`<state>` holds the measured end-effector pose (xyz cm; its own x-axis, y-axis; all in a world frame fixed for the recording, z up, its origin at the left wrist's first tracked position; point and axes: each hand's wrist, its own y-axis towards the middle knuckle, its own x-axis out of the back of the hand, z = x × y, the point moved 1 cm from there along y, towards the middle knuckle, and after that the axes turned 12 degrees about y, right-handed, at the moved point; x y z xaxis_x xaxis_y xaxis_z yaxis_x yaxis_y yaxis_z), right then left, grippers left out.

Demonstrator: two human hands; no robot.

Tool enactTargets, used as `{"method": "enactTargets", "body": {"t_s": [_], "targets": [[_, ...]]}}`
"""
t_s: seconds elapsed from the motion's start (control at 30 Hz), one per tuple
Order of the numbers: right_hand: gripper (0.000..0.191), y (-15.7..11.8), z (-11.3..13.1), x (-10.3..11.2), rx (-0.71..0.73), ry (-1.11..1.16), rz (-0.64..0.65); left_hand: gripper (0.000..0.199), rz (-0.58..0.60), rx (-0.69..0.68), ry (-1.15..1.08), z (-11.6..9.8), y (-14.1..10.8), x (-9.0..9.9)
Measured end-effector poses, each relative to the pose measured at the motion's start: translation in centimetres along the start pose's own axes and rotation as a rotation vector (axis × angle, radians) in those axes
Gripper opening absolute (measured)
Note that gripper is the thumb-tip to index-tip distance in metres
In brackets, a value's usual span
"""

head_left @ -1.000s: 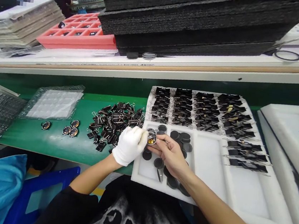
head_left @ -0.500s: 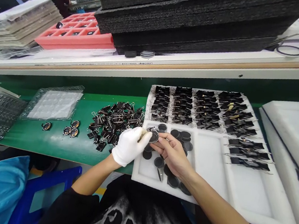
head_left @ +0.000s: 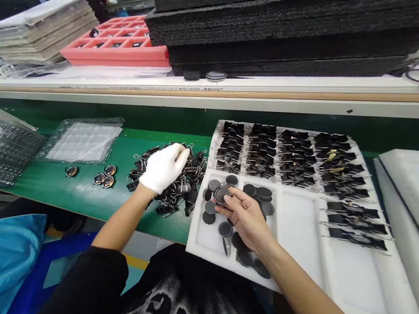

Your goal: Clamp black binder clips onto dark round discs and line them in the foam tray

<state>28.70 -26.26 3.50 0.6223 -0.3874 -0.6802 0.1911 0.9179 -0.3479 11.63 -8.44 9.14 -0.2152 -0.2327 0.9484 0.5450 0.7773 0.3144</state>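
Note:
My left hand point(head_left: 165, 166), in a white glove, is over a heap of black binder clips point(head_left: 183, 188) on the green table. Its fingers are pinched together, and whatever is in them is hidden. My right hand point(head_left: 245, 212), bare, holds a round black disc point(head_left: 222, 195) with a thin rim between thumb and fingers. Below it, several loose dark discs point(head_left: 244, 257) lie in a compartment of the white foam tray point(head_left: 295, 222). At the tray's back and right, rows of binder clips point(head_left: 293, 156) are clamped on parts that I can barely see.
Small round parts with orange-brown centres point(head_left: 108, 181) lie on the green table point(head_left: 76, 197) at left. Beyond them are a clear plastic tray point(head_left: 82, 141) and stacked clear trays point(head_left: 0, 156). A shelf point(head_left: 134, 88) at the back bears black foam point(head_left: 284, 29) and a pink tray point(head_left: 118, 56).
My left hand has left the disc and moved left and away from me to the clip heap. My right hand keeps the disc at nearly the same place. The view has shifted slightly.

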Motion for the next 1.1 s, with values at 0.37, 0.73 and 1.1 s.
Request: {"method": "enactTargets", "body": {"t_s": [0.37, 0.73, 1.1], "targets": [[0.034, 0.0, 0.1, -0.1, 0.007, 0.018, -0.021, 0.032, 0.237, -0.340, 0.228, 1.7, 3.0, -3.3], [0.033, 0.1, 0.0, 0.0, -0.009, 0.007, 0.011, 0.024, 0.055, -0.204, -0.293, 4.0, 1.6, -1.8], [0.038, 0.0, 0.3, -0.3, -0.018, -0.033, 0.000, 0.023, 0.314, -0.172, -0.342, 3.5, 1.4, -3.1]]}}
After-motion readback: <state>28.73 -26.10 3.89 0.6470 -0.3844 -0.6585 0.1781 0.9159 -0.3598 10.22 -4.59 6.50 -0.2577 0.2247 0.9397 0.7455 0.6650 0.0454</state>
